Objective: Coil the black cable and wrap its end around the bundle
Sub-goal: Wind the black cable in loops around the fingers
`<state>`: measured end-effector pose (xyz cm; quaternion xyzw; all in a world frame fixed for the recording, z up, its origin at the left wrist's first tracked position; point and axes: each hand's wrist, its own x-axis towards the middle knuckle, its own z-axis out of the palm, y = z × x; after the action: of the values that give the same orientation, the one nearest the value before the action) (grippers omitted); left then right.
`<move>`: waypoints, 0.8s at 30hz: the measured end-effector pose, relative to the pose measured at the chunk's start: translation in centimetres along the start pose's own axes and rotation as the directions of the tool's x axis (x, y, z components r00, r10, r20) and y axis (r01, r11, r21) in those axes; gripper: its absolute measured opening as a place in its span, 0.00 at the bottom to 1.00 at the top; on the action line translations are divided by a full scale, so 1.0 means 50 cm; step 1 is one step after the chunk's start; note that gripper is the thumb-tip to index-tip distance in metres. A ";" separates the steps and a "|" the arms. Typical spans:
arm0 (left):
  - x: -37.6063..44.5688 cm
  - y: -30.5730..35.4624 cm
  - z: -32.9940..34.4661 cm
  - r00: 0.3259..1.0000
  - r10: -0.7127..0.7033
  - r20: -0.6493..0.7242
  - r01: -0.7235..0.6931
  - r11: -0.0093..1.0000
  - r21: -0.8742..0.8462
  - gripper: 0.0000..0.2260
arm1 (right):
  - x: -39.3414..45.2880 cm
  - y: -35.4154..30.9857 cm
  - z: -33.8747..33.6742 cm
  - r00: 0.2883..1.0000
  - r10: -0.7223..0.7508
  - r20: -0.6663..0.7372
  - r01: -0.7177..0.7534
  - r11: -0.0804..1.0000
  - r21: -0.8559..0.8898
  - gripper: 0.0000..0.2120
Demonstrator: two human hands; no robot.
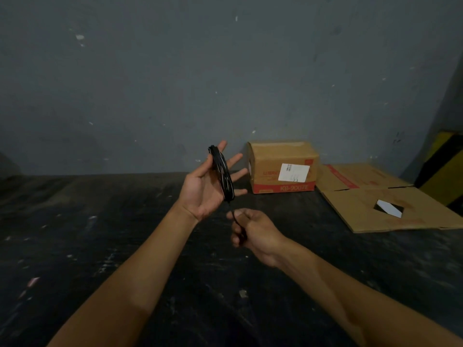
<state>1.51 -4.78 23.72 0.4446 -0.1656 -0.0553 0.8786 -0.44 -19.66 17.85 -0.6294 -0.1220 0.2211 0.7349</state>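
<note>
The black cable (223,175) is wound in several loops around the spread fingers of my left hand (204,190), which is raised palm up in the middle of the view. A short free end of the cable (235,219) drops from the bottom of the coil into my right hand (253,234). My right hand sits just below and to the right of the coil, with its fingers closed on that end.
A dark, scuffed floor (100,246) lies below my arms. A closed cardboard box (283,169) stands against the grey wall (175,83). Flattened cardboard (375,204) lies to its right. A yellow and black object (443,169) stands at the far right.
</note>
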 end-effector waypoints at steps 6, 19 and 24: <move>0.001 -0.022 -0.004 0.992 0.051 -0.114 -0.027 0.979 0.202 0.19 | 0.001 -0.026 -0.025 0.996 -0.050 0.075 0.049 0.999 0.017 0.08; 0.001 -0.052 0.002 0.986 0.095 -0.139 -0.058 0.967 0.247 0.18 | -0.010 -0.030 -0.055 0.931 -0.363 -0.028 0.346 0.906 -0.244 0.06; -0.008 -0.071 0.015 0.985 0.111 -0.132 -0.089 0.983 0.160 0.17 | -0.012 -0.026 -0.051 0.837 -0.535 -0.114 0.478 0.817 -0.323 0.05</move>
<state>1.06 -7.38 21.22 0.5048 -0.1292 0.0332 0.8528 0.41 -22.32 18.72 -0.6906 -0.2414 -0.0671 0.6785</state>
